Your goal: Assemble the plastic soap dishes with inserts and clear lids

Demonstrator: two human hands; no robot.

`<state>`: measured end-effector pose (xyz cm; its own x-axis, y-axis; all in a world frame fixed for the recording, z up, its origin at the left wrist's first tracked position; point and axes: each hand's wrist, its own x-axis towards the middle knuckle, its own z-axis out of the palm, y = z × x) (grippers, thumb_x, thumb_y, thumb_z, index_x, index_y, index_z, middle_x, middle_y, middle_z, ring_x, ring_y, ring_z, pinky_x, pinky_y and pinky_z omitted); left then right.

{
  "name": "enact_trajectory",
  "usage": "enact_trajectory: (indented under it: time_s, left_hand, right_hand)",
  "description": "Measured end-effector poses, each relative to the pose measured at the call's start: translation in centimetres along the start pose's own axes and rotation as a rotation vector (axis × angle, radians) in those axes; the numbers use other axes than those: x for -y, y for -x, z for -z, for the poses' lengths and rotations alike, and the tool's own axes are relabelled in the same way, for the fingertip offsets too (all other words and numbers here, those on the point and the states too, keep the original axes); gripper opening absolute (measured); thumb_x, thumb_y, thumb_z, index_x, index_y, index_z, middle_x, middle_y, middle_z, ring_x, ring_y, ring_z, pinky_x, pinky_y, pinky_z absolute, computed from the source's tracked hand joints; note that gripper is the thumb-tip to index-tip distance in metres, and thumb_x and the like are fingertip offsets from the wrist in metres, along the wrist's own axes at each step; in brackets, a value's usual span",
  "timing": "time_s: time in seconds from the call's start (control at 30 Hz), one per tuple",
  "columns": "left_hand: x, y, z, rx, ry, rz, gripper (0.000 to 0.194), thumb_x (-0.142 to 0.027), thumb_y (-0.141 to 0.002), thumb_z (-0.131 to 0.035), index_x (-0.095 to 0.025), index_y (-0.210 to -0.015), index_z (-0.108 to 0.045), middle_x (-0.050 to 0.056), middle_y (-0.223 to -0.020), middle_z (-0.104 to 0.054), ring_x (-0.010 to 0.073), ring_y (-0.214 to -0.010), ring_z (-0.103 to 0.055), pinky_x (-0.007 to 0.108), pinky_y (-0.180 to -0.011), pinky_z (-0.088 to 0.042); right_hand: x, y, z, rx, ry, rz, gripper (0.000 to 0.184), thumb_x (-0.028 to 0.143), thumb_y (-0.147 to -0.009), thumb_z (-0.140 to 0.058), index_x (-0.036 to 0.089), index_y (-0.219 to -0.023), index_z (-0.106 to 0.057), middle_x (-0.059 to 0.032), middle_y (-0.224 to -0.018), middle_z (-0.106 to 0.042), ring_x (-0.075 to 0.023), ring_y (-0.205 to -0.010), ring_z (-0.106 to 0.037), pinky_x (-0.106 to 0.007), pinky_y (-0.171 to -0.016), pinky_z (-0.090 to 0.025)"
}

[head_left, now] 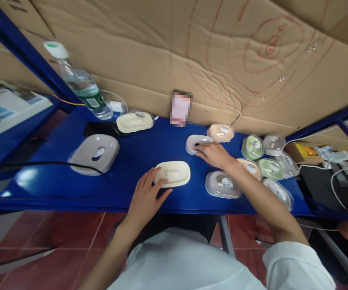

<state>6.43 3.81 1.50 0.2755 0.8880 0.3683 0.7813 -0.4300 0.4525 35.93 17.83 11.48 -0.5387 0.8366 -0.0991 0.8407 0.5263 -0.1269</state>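
Note:
On the blue table, a cream oval plastic piece (178, 174) with a raised middle lies near the front edge. My left hand (146, 191) rests at its left end, fingers stretched over the rim and thumb spread apart. Farther back, my right hand (213, 155) has its fingertips closed on a pale grey oval plastic lid (195, 141), beside a dark slot in its top. Just behind that lid sits a peach container (220, 133) with a clear cover and a round sticker. A clear-covered grey container (223, 185) lies below my right forearm.
Several covered containers, including a green one (253, 147), stand at the right. A large grey lid (97, 153) lies left, crossed by a black cable (41, 164). Behind are a water bottle (86, 90), another cream piece (135, 122) and a phone (181, 108) against cardboard.

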Motion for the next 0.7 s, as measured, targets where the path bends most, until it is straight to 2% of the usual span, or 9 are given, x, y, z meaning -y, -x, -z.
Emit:
enact_trajectory:
  time_s: [0.1, 0.17, 0.23, 0.33, 0.43, 0.5, 0.6, 0.7]
  left_hand:
    - [2.1, 2.0, 1.5, -0.064, 0.013, 0.042, 0.019, -0.04, -0.104, -0.064, -0.026, -0.111, -0.074, 0.013, -0.15, -0.064, 0.0377, -0.143, -0.059, 0.059, -0.112, -0.055]
    - [3.0, 2.8, 2.1, -0.113, 0.025, 0.052, 0.018, -0.039, -0.103, -0.065, -0.026, -0.111, -0.074, 0.013, -0.147, -0.066, 0.0363, -0.143, -0.059, 0.057, -0.112, -0.056]
    - [3.4, 3.2, 2.4, -0.134, 0.02, 0.049, 0.017, -0.037, -0.103, -0.066, -0.025, -0.112, -0.075, 0.012, -0.145, -0.068, 0.0358, -0.143, -0.059, 0.056, -0.113, -0.055]
    - [3.4, 3.1, 2.5, -0.095, -0.018, 0.032, 0.019, -0.034, -0.105, -0.064, -0.024, -0.117, -0.075, 0.01, -0.142, -0.072, 0.0364, -0.145, -0.057, 0.055, -0.112, -0.054]
    - [3.4, 2.9, 2.5, -0.038, -0.05, 0.006, 0.022, -0.031, -0.108, -0.059, -0.026, -0.122, -0.075, 0.008, -0.144, -0.072, 0.0372, -0.148, -0.055, 0.054, -0.108, -0.054]
    - [3.5, 2.9, 2.6, -0.027, -0.062, -0.012, 0.024, -0.03, -0.109, -0.057, -0.026, -0.123, -0.075, 0.007, -0.146, -0.071, 0.0367, -0.148, -0.055, 0.053, -0.107, -0.053]
    - [3.7, 3.0, 2.7, -0.049, -0.08, -0.03, 0.023, -0.028, -0.108, -0.057, -0.027, -0.123, -0.075, 0.006, -0.147, -0.071, 0.0359, -0.147, -0.057, 0.052, -0.106, -0.053]
    - [3.9, 3.0, 2.6, -0.08, -0.082, -0.037, 0.021, -0.027, -0.107, -0.059, -0.027, -0.121, -0.075, 0.005, -0.146, -0.071, 0.035, -0.145, -0.059, 0.05, -0.104, -0.054]
  right_hand:
    - [0.0, -0.8, 0.9, 0.022, 0.072, -0.014, 0.035, 0.039, -0.111, -0.056, 0.017, -0.128, -0.076, -0.0158, -0.129, -0.078, -0.0336, -0.119, -0.075, -0.047, -0.104, -0.056]
    - [1.4, -2.6, 1.3, -0.005, 0.083, 0.008, 0.037, 0.038, -0.113, -0.051, 0.016, -0.13, -0.075, -0.0149, -0.132, -0.077, -0.0325, -0.121, -0.074, -0.047, -0.106, -0.055]
    - [3.9, -5.7, 1.2, -0.023, 0.069, 0.075, 0.038, 0.036, -0.112, -0.052, 0.017, -0.14, -0.069, -0.0137, -0.14, -0.074, -0.0314, -0.128, -0.07, -0.047, -0.11, -0.053]
    - [8.5, -11.7, 0.0, -0.103, 0.059, 0.136, 0.048, 0.037, -0.112, -0.052, 0.016, -0.154, -0.057, -0.015, -0.157, -0.061, -0.0325, -0.14, -0.061, -0.048, -0.116, -0.05]
    - [11.7, -17.3, -1.7, -0.197, 0.063, 0.049, 0.063, 0.044, -0.11, -0.055, 0.019, -0.166, -0.042, -0.0178, -0.173, -0.04, -0.039, -0.15, -0.05, -0.056, -0.118, -0.047]
    - [12.6, -19.6, -2.6, -0.192, 0.037, -0.012, 0.068, 0.046, -0.108, -0.058, 0.024, -0.169, -0.036, -0.0169, -0.176, -0.033, -0.0409, -0.151, -0.047, -0.058, -0.117, -0.048]
    - [12.6, -20.1, -3.4, -0.158, 0.006, -0.05, 0.065, 0.036, -0.108, -0.059, 0.026, -0.169, -0.037, -0.0157, -0.171, -0.042, -0.0368, -0.146, -0.055, -0.053, -0.116, -0.05]
    - [12.2, -17.6, -3.2, -0.152, -0.016, -0.056, 0.061, 0.03, -0.107, -0.06, 0.026, -0.166, -0.043, -0.014, -0.163, -0.053, -0.0323, -0.133, -0.066, -0.048, -0.113, -0.053]
